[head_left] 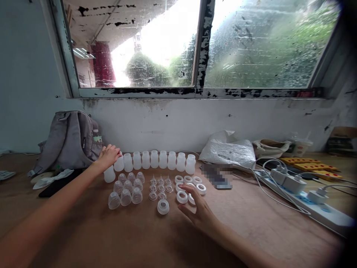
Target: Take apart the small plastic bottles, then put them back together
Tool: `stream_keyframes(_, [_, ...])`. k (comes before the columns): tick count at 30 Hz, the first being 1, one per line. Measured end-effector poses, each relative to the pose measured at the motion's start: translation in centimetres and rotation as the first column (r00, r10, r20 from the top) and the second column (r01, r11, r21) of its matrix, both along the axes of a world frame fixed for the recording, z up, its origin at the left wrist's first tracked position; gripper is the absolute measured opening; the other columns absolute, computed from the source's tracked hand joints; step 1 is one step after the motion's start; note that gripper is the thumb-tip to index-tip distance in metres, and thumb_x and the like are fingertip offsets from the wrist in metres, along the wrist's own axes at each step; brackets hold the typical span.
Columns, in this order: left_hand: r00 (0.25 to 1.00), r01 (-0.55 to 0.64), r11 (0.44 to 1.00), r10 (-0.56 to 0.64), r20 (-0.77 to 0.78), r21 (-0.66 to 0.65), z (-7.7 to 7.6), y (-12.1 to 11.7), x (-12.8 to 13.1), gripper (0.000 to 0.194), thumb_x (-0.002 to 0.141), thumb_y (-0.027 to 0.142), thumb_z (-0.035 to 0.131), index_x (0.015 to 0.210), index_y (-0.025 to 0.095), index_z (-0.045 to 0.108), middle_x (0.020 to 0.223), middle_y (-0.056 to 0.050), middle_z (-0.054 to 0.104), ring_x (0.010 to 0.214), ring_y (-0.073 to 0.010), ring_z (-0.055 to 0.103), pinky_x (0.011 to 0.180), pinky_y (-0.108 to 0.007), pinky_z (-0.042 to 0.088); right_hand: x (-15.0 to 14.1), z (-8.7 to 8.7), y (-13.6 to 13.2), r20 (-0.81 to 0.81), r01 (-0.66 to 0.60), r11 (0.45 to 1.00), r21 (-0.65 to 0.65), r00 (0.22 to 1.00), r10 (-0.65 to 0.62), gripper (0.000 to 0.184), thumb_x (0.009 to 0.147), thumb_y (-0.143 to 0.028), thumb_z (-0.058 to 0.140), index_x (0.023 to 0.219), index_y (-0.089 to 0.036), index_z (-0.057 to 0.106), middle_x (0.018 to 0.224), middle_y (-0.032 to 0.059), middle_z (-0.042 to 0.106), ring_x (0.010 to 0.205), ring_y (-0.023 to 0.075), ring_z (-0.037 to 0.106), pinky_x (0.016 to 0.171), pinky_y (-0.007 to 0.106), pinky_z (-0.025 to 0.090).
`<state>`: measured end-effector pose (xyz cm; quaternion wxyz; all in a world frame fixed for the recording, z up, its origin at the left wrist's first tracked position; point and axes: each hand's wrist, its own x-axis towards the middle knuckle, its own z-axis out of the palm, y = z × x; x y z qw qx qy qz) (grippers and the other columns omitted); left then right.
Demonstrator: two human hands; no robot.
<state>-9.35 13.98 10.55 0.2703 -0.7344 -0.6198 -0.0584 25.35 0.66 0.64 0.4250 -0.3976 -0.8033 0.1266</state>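
Observation:
Several frosted plastic baby bottles (154, 160) stand in a curved row before the wall. My left hand (109, 154) is at the row's left end, its fingers bent over the top of a bottle (119, 164); another bottle (109, 175) stands just in front. Clear dome caps (126, 197) sit grouped below. To their right are clear bottle nipples (161, 188) in rows. White screw rings (182, 197) lie farther right, partly hidden by my right hand (195, 206), whose fingers are spread over them. A single translucent round piece (163, 207) with an open top is nearest me.
A grey backpack (69, 139) and a black flat item (60, 184) are on the left. A silver bag (228, 150) and a blurred-out phone-like object (217, 176) lie at the back right. A power strip (320, 208) with white plugs and cables runs along the right side.

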Motion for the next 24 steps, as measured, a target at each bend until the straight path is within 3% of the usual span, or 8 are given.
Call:
stream_keyframes(10, [1.0,-0.015,1.0,0.015,0.012,-0.01,-2.7,1.9,-0.4,0.02,0.08,0.028,0.043,0.077,0.017,0.059,0.086,-0.012,0.062,0.09,-0.0273,0.046,0.075,-0.037,0.025,0.1,-0.5,0.2,0.035,-0.001,1.0,-0.011,0.999,0.001,0.041,0.078,-0.027,0.052,0.116,-0.026,0.039,0.118,0.0081,0.046,0.114,0.025,0.04,0.093,0.043,0.036])
stream_keyframes(20, [1.0,0.011,1.0,-0.01,-0.001,0.025,-3.5,1.1,-0.1,0.021,0.083,0.026,0.039,0.083,0.015,0.057,0.088,-0.014,0.06,0.089,-0.0275,0.046,0.075,-0.037,0.025,0.0,-0.9,0.2,0.02,-0.03,0.998,-0.061,0.999,0.031,0.04,0.078,-0.027,0.051,0.117,-0.027,0.039,0.119,0.0082,0.043,0.113,0.0241,0.039,0.089,0.04,0.04])
stream_keyframes(24, [1.0,0.008,1.0,-0.009,0.008,0.028,-3.4,1.0,-0.3,0.021,0.083,0.027,0.04,0.081,0.015,0.058,0.087,-0.013,0.06,0.09,-0.0274,0.046,0.075,-0.037,0.026,-0.1,-0.9,0.1,0.033,-0.049,0.999,-0.009,0.998,0.049,0.04,0.078,-0.024,0.052,0.116,-0.026,0.039,0.117,0.0078,0.044,0.112,0.0233,0.04,0.091,0.039,0.038])
